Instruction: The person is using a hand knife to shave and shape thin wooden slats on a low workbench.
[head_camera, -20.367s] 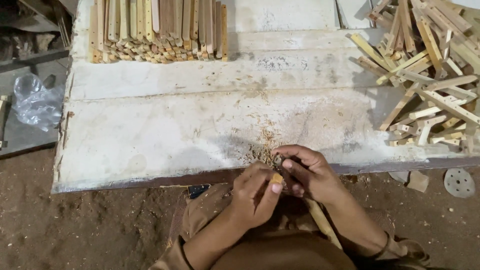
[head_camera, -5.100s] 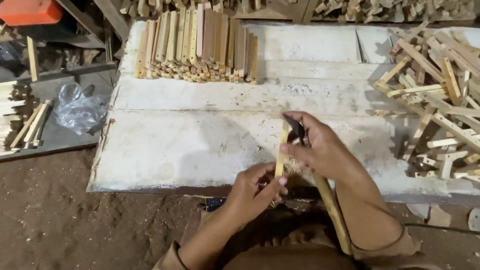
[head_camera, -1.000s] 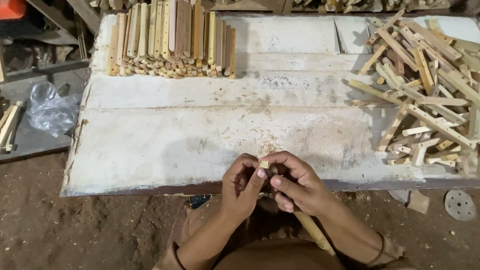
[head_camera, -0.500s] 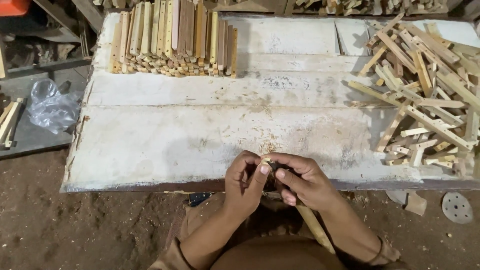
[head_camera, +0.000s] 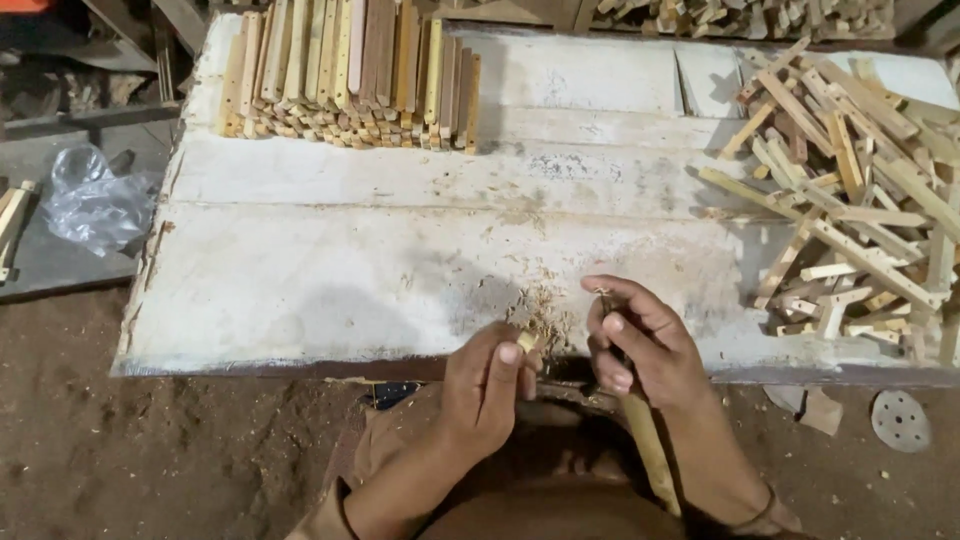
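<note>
We work at the near edge of a whitewashed board (head_camera: 400, 290), a neat stack of sticks (head_camera: 350, 70) far left and a loose pile of sticks (head_camera: 860, 200) to the right. For a clean cut we should brace the piece on the edge and take thin strokes over the shavings (head_camera: 545, 320). Our left hand (head_camera: 485, 385) pinches a short wood piece (head_camera: 527, 341), too hidden to tell its axis. Our right hand (head_camera: 640, 345) is closed around a long tool handle (head_camera: 650, 455), pointing back toward us.

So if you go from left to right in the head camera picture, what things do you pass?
Clear plastic bag → neat stack of wooden sticks → left hand → right hand → loose heap of wooden sticks → round grey disc.
</note>
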